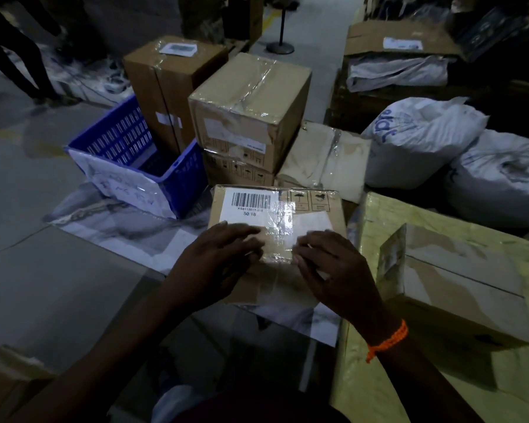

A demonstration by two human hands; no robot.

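A taped cardboard box [315, 215] lies in front of me on a plastic sheet on the floor. A white barcode label [251, 206] is stuck on its top under clear tape. My left hand [217, 264] rests flat on the near left part of the box top, fingers stretched toward the middle. On the near right part lies my right hand [333, 270], with an orange band at its wrist and its fingertips on the clear tape. Between the two hands shows a strip of shiny tape [277, 242].
A blue plastic crate [168, 178] stands to the left. Stacked brown boxes [248, 117] stand behind the box. White sacks [422, 141] lie at the right. A yellow-wrapped package [440, 392] carries a small carton [458, 285]. A person's legs [16, 50] show at the far left.
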